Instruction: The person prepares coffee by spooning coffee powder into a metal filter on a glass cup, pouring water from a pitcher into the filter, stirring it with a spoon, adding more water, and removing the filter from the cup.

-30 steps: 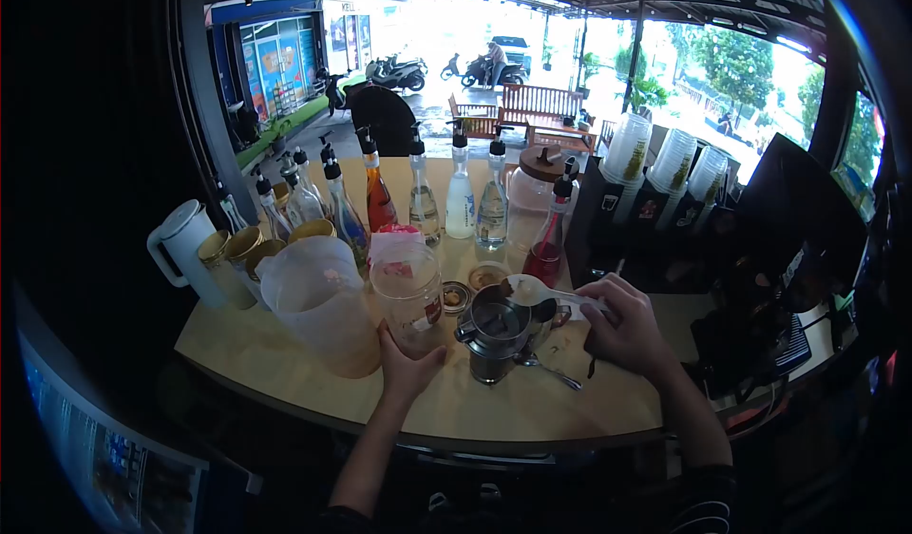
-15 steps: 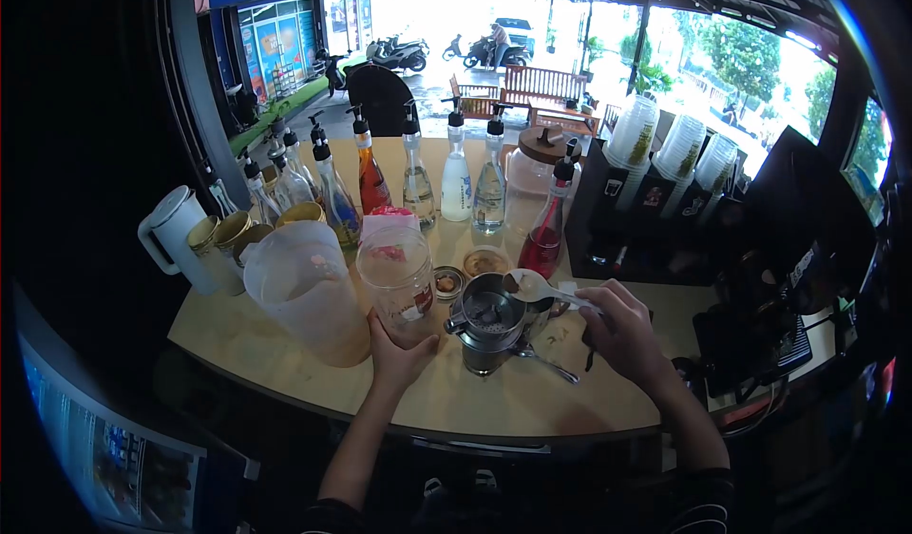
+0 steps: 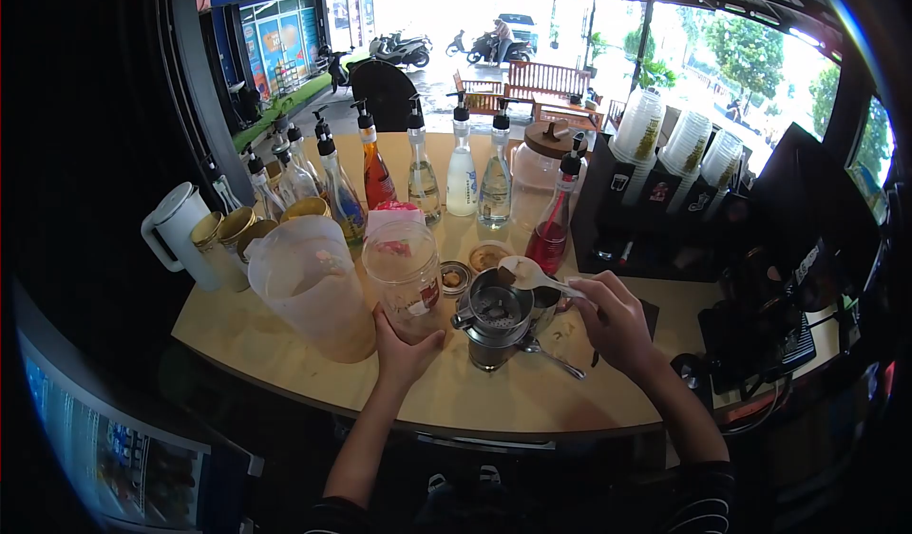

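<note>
My left hand [image 3: 407, 346] is wrapped round the lower part of a clear plastic jar [image 3: 403, 273] standing on the counter. In my right hand [image 3: 613, 320] is the handle of a white scoop [image 3: 532, 274], its bowl holding a little brown matter over the rim of a metal dripper [image 3: 496, 308]. That dripper sits on a cup-like vessel, with dark contents and some bubbles inside. A metal spoon [image 3: 554, 355] lies to its right. Just behind are a round metal lid [image 3: 455, 276] and another round lid [image 3: 490, 254].
A large translucent pitcher [image 3: 313, 287] stands left of the jar. Pump bottles [image 3: 461, 178] line the back, beside a wooden-lidded jar [image 3: 549, 178]. At right are a black cup holder [image 3: 646, 206] with stacked cups and dark equipment. A person stands outside near motorbikes.
The view has shifted slightly. The scoop stays near the dripper's rim, its bowl now tilted more, and bubbles show more clearly in the dripper. My left hand remains on the jar.
</note>
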Available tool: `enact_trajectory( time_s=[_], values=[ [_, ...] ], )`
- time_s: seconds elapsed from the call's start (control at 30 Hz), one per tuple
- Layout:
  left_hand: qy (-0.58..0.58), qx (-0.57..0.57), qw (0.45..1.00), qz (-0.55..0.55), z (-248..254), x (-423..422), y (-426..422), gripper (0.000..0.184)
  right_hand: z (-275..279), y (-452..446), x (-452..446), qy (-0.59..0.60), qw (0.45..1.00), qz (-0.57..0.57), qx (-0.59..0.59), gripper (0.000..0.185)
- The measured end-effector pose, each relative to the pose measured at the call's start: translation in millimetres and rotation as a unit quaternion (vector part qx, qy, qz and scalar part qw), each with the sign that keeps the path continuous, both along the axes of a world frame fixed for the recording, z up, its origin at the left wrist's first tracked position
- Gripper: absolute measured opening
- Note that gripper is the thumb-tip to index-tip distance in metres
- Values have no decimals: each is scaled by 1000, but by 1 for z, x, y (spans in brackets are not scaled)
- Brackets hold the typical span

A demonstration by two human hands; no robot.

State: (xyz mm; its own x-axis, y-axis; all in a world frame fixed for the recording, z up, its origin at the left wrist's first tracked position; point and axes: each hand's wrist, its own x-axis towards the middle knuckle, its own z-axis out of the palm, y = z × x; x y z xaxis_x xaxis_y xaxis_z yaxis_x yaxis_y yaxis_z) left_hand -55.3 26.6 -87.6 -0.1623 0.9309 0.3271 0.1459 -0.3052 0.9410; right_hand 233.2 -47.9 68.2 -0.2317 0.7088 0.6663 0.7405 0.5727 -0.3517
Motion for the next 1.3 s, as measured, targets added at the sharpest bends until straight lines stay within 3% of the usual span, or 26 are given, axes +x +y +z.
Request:
enact_trajectory(
  time_s=[0.27, 0.53, 0.9, 1.3],
  values=[
    [-45, -16, 999, -22, 1, 1, 0, 101, -1, -6, 5, 9, 1000, -19, 5, 21],
    [11, -14, 1000, 17, 3, 2, -3, 102, -13, -18, 10, 44, 998, -23, -25, 21],
    [-3, -4, 1000, 7, -3, 2, 2, 102, -19, -28, -9, 42, 998, 39, 21, 25],
    [-16, -8, 1000, 5, 4, 3, -4, 102, -17, -23, 1, 37, 999, 6, 3, 27]
  ],
)
